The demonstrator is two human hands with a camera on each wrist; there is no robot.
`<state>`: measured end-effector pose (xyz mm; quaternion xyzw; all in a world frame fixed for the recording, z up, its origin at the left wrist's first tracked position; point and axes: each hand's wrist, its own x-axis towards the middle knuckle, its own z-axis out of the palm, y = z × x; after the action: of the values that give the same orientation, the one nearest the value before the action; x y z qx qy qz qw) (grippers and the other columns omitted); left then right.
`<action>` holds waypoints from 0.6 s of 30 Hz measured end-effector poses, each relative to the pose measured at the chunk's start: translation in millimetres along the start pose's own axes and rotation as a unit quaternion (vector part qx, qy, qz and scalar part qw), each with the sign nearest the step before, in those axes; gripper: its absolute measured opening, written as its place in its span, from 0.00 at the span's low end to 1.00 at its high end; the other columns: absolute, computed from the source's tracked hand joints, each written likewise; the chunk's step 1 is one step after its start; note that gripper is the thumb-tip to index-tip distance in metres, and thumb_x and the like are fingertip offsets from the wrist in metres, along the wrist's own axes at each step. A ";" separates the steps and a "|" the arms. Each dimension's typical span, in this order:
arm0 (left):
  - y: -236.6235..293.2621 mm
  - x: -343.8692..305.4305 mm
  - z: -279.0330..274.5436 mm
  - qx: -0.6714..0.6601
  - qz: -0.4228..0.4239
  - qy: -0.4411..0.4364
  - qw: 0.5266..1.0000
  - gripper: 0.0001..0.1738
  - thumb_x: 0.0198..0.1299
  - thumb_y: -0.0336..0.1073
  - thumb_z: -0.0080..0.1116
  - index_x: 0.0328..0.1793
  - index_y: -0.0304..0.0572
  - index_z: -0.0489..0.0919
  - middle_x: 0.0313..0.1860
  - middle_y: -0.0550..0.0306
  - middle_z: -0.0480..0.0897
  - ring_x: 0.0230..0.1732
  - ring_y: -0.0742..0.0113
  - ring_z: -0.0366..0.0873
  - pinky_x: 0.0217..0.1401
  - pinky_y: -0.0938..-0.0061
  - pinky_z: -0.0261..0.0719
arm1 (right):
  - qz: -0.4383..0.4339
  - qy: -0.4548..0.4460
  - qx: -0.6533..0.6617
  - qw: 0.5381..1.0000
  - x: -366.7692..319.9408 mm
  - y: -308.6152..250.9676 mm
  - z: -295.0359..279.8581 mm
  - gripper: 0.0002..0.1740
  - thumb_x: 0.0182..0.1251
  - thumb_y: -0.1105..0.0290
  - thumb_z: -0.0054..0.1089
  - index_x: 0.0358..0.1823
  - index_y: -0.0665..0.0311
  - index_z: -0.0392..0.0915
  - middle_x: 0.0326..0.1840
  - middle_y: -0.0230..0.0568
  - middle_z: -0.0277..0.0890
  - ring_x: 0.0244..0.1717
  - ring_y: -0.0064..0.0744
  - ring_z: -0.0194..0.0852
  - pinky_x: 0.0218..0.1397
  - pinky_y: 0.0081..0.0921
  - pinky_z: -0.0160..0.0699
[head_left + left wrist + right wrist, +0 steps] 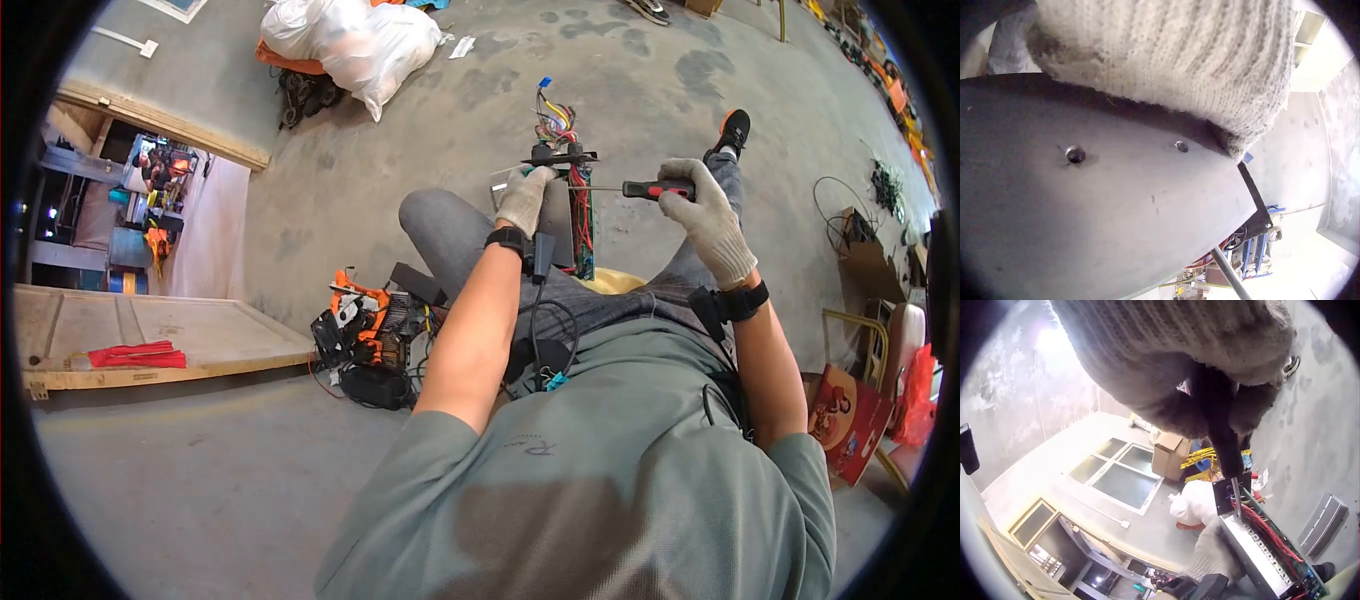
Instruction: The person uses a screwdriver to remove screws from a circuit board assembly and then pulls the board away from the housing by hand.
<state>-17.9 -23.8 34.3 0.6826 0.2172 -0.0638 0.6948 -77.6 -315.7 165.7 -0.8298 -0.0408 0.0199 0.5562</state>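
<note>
Under my gloved left hand (524, 198) is an electronics unit with a grey metal plate (557, 222), green circuit board and red wires (581, 205); the hand grips it near its far end. Coloured wires with a blue plug (545, 83) stick out beyond. My gloved right hand (708, 222) holds a screwdriver (655, 189) by its red and black handle, its thin shaft pointing left to the unit. Two holes show in the metal plate (1122, 200) in the left wrist view. In the right wrist view, the screwdriver shaft (1235, 495) overlaps the unit's end, beside the red wires (1266, 528).
White bags (355, 50) lie on the floor ahead. To the left stand orange and black equipment (375, 330) and a wooden door panel (150, 330) with a red item (138, 355) on it. A red box (850, 425) and a chair (903, 350) are at the right.
</note>
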 end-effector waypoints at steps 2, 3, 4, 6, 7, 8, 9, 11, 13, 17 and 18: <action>-22.7 24.0 -6.1 -0.010 0.010 -0.052 0.999 0.32 0.61 0.52 0.69 0.61 0.31 0.83 0.45 0.51 0.87 0.42 0.59 0.83 0.50 0.64 0.80 | 0.007 0.017 -0.025 1.000 2.2 1.6 4.8 0.26 0.78 0.59 0.68 0.69 0.68 0.78 0.46 0.40 0.86 0.43 0.24 0.87 0.49 0.25 0.85; -23.9 25.5 -6.3 -0.005 0.017 -0.034 0.999 0.32 0.60 0.52 0.69 0.61 0.32 0.83 0.45 0.51 0.87 0.42 0.59 0.83 0.49 0.64 0.80 | 0.011 0.034 -0.046 0.998 2.6 -3.0 7.8 0.26 0.79 0.58 0.67 0.69 0.68 0.78 0.45 0.40 0.86 0.41 0.24 0.87 0.46 0.25 0.86; -24.5 27.7 -5.8 0.000 0.025 -0.017 1.000 0.31 0.60 0.52 0.70 0.60 0.33 0.84 0.45 0.50 0.87 0.43 0.59 0.84 0.49 0.64 0.80 | 0.013 0.040 -0.050 0.998 0.9 -10.8 7.9 0.26 0.79 0.58 0.67 0.69 0.68 0.78 0.45 0.40 0.86 0.41 0.24 0.87 0.46 0.25 0.86; -15.5 18.7 -4.6 -0.017 0.012 -0.028 0.999 0.28 0.61 0.49 0.70 0.59 0.34 0.84 0.44 0.52 0.86 0.42 0.60 0.83 0.50 0.64 0.80 | 0.123 0.007 0.030 0.992 -3.4 -39.5 5.2 0.24 0.83 0.56 0.62 0.68 0.67 0.79 0.43 0.40 0.86 0.37 0.23 0.86 0.39 0.25 0.86; -12.7 12.9 -3.7 -0.049 0.009 -0.040 0.998 0.27 0.61 0.48 0.70 0.59 0.34 0.84 0.44 0.53 0.86 0.42 0.62 0.82 0.50 0.64 0.80 | 0.143 -0.016 0.010 0.989 -3.0 -44.7 -0.2 0.23 0.87 0.55 0.58 0.68 0.67 0.79 0.41 0.40 0.86 0.33 0.22 0.85 0.34 0.26 0.86; -8.8 11.6 -2.2 -0.081 0.007 -0.051 0.995 0.26 0.62 0.47 0.69 0.59 0.35 0.84 0.44 0.55 0.85 0.42 0.63 0.82 0.50 0.65 0.80 | 0.144 -0.008 0.009 0.989 -1.7 -35.7 -0.7 0.23 0.87 0.55 0.58 0.68 0.67 0.79 0.41 0.40 0.86 0.33 0.22 0.85 0.34 0.26 0.86; -13.4 17.7 -2.5 -0.065 0.024 -0.043 0.997 0.23 0.64 0.44 0.68 0.58 0.35 0.84 0.45 0.57 0.85 0.41 0.66 0.80 0.49 0.66 0.80 | 0.100 -0.010 0.020 0.995 0.4 -21.3 3.6 0.23 0.87 0.56 0.57 0.68 0.66 0.79 0.41 0.39 0.85 0.33 0.22 0.85 0.35 0.25 0.85; -17.4 21.3 -2.6 -0.091 0.026 -0.060 0.994 0.22 0.64 0.43 0.68 0.58 0.36 0.84 0.45 0.57 0.85 0.41 0.67 0.81 0.48 0.67 0.80 | 0.061 -0.019 0.026 0.998 3.4 -11.0 3.1 0.23 0.83 0.57 0.61 0.68 0.64 0.80 0.44 0.40 0.87 0.39 0.26 0.87 0.44 0.26 0.87; -15.5 16.9 -3.0 -0.132 0.021 -0.078 0.988 0.20 0.66 0.42 0.66 0.58 0.37 0.84 0.44 0.57 0.85 0.39 0.68 0.82 0.44 0.68 0.81 | 0.032 0.001 -0.004 0.999 4.6 -4.9 3.5 0.24 0.80 0.57 0.64 0.68 0.64 0.80 0.47 0.41 0.88 0.44 0.28 0.88 0.50 0.27 0.87; -12.8 18.0 -5.5 -0.115 0.002 -0.073 0.991 0.18 0.68 0.40 0.65 0.59 0.39 0.84 0.43 0.57 0.86 0.38 0.67 0.83 0.43 0.67 0.83 | 0.006 0.018 -0.067 0.998 -0.8 -8.6 5.0 0.28 0.76 0.57 0.68 0.70 0.63 0.79 0.55 0.45 0.90 0.55 0.34 0.90 0.61 0.29 0.86; -13.7 20.2 -6.0 -0.110 0.001 -0.083 0.991 0.18 0.68 0.40 0.65 0.59 0.39 0.84 0.43 0.57 0.86 0.38 0.67 0.83 0.43 0.67 0.83 | 0.009 0.013 -0.077 0.997 -2.4 -15.5 7.8 0.28 0.76 0.56 0.68 0.71 0.62 0.78 0.55 0.46 0.90 0.55 0.34 0.90 0.61 0.30 0.86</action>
<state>-6.4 -14.6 13.9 0.5948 0.1642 -0.0951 0.7812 -81.4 -302.8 177.0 -0.8706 -0.0277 0.0110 0.4911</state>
